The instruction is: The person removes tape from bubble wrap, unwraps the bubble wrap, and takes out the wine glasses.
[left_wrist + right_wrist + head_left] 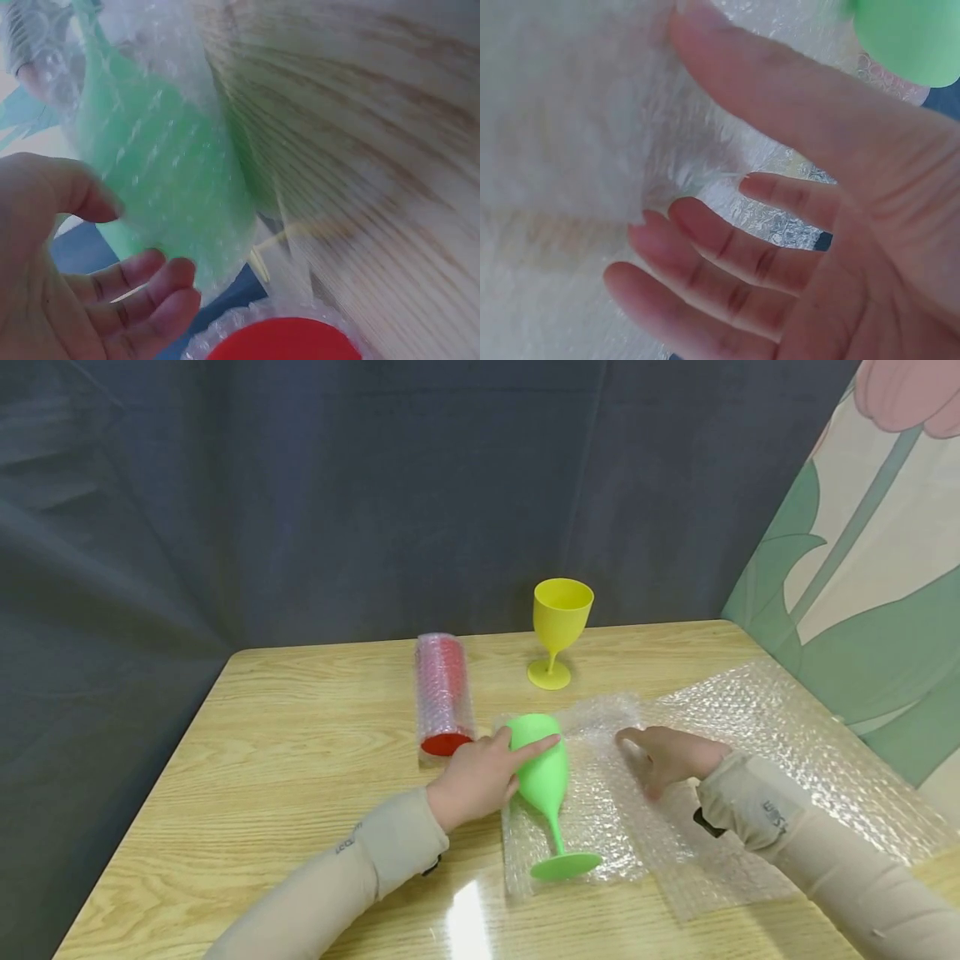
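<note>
1. Left hand: fingers apart, index laid straight across green cup.
2. Right hand: fingers spread, touching bubble wrap.
3. Green cup lies on wrap, between hands; yellow cup upright beyond.

One green goblet near and one yellow goblet far make two; there is one wrapped red item at left, one left hand, one right hand, one table; loose bubble wrap, sheets uncertain.
</note>
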The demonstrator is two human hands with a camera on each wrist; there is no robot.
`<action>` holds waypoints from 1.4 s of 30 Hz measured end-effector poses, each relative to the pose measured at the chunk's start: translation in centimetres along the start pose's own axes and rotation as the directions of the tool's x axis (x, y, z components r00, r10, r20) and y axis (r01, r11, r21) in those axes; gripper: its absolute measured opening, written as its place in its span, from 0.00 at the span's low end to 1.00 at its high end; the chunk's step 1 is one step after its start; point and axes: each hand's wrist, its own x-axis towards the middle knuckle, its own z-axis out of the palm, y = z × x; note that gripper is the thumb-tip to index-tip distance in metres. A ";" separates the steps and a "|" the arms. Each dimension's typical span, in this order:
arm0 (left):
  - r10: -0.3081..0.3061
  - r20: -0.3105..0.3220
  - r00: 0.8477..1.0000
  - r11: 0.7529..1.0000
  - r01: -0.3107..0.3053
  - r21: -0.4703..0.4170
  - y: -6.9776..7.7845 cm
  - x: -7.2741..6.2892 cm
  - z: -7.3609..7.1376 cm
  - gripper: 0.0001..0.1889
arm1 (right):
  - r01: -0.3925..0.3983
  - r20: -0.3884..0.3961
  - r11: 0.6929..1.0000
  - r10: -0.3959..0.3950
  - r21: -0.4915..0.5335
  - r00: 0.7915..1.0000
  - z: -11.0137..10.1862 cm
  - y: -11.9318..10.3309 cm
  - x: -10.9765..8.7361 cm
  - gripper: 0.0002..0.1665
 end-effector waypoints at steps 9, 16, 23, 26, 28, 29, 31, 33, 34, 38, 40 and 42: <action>-0.039 0.075 0.996 0.999 0.041 -0.016 -0.1 0.0 0.2 0.34 | -0.004 -0.015 1.000 0.004 0.018 1.000 0.2 0.1 0.0 0.52; -0.010 0.028 1.000 0.986 0.015 -0.167 -1.1 -1.0 0.6 0.35 | -0.039 -0.018 0.998 0.040 0.044 0.999 0.3 0.4 -0.2 0.52; 0.016 0.009 1.000 0.968 -0.013 -0.251 -1.5 -1.6 1.2 0.42 | -0.026 -0.025 0.999 0.027 0.021 0.999 0.4 1.1 -0.1 0.53; 0.016 -0.009 1.000 0.968 -0.018 -0.250 -1.6 -1.6 1.6 0.42 | -0.004 -0.038 1.000 0.004 0.023 0.999 0.4 1.4 -0.1 0.53; 0.007 -0.011 1.000 0.965 -0.010 -0.263 -1.7 -1.7 1.7 0.42 | 0.012 -0.050 1.000 -0.011 0.017 0.999 0.5 1.6 -0.1 0.53; 0.005 -0.008 1.000 0.963 -0.007 -0.270 -1.8 -1.7 1.7 0.41 | 0.016 -0.055 1.000 -0.015 0.015 0.998 0.5 1.6 -0.1 0.53; -0.001 -0.004 1.000 0.958 0.000 -0.286 -2.0 -1.8 1.7 0.40 | 0.021 -0.060 1.000 -0.020 0.009 0.998 0.5 1.6 -0.1 0.53; 0.002 -0.010 1.000 0.955 -0.005 -0.296 -2.2 -1.9 1.7 0.39 | 0.017 -0.060 1.000 -0.016 0.011 0.998 0.5 1.7 -0.1 0.53; 0.004 -0.012 1.000 0.954 -0.007 -0.300 -2.3 -1.9 1.7 0.38 | 0.012 -0.058 1.000 -0.012 0.014 0.998 0.6 1.7 -0.1 0.53; 0.016 -0.023 1.000 0.956 -0.022 -0.291 -2.5 -2.1 1.7 0.35 | 0.000 -0.054 1.000 0.002 0.028 0.999 0.6 1.7 -0.2 0.54; 0.023 -0.029 0.999 0.958 -0.030 -0.287 -2.6 -2.2 1.8 0.33 | 0.001 -0.056 1.000 0.001 0.027 0.998 0.6 1.7 -0.2 0.53; 0.034 -0.046 0.998 0.958 -0.046 -0.283 -2.7 -2.2 1.8 0.32 | 0.006 -0.060 1.000 -0.005 0.024 0.998 0.6 1.7 -0.2 0.53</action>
